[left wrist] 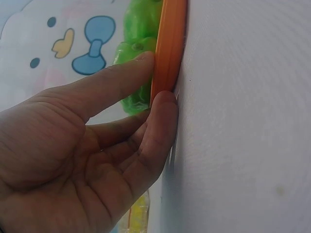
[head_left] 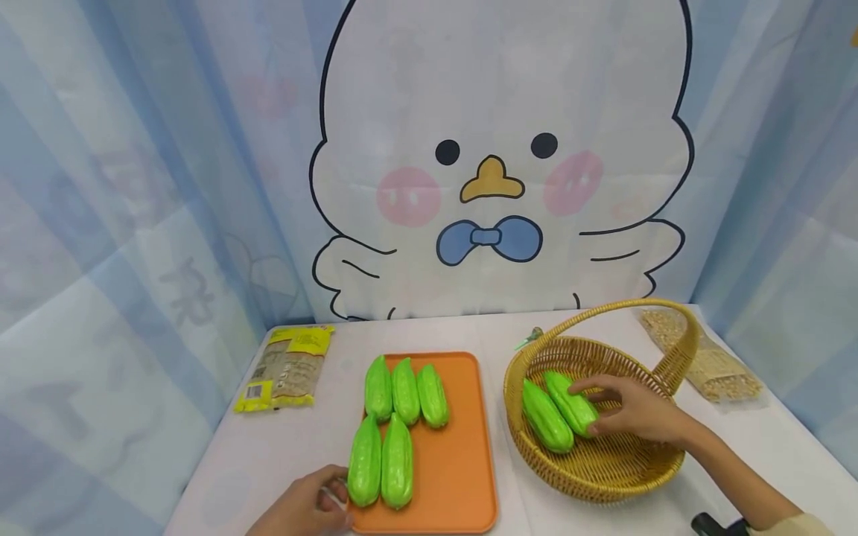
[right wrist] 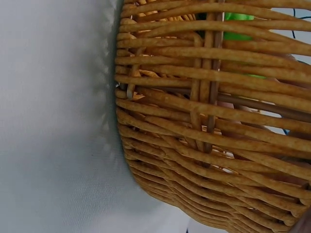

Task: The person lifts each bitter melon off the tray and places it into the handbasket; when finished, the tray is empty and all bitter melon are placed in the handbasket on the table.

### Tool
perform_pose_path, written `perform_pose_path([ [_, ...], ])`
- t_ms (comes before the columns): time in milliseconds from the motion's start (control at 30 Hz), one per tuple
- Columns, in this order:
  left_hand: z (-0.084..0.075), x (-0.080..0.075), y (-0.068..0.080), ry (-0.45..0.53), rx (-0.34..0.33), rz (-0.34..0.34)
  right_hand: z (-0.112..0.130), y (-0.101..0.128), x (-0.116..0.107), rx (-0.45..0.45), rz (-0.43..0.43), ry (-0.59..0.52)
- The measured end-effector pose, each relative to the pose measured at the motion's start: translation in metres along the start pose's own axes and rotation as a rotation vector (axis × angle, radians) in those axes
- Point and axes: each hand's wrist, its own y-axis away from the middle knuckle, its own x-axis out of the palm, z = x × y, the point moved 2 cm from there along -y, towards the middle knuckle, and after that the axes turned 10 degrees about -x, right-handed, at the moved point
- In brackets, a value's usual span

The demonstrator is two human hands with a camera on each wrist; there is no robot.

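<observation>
On the orange tray [head_left: 456, 461] several shiny green ridged gourds [head_left: 398, 461] lie in two rows. My left hand [head_left: 304, 502] is at the tray's near left edge; in the left wrist view its fingers [left wrist: 121, 80] hold the tray rim [left wrist: 167, 53], close beside the gourds. Inside the wicker basket [head_left: 623, 476] two more gourds lie side by side. My right hand [head_left: 633, 409] reaches over the basket's right side and grips the right-hand gourd [head_left: 570, 402], fingers at its far side and thumb near its lower end. In the right wrist view the basket wall [right wrist: 209, 107] mostly hides this hand.
The basket's tall handle [head_left: 637, 304] arches over it, behind my right hand. A yellow-labelled bag [head_left: 288, 368] lies at the back left, a clear bag of pale pieces [head_left: 704, 357] at the back right. A dark object [head_left: 713, 525] is near the right forearm. A printed curtain [head_left: 496, 89] stands behind.
</observation>
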Motion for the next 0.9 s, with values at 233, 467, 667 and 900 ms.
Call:
perform_pose_path([
  [233,0.0002,-0.0007,0.0012,-0.001,0.018,0.006,-0.0030,-0.0014,0.0033,0.009,0.030,-0.002],
  [467,0.0018,0.0000,-0.0002,0.001,0.030,0.013,-0.0042,-0.0039,0.0068,0.015,0.038,-0.010],
  [667,0.0014,-0.0002,-0.0001,-0.001,0.020,0.013,-0.0001,-0.0061,0.0067,0.038,0.032,0.003],
  [900,-0.0003,-0.0006,-0.0002,-0.013,-0.005,0.000,-0.0012,-0.0055,0.0067,0.028,0.038,-0.010],
])
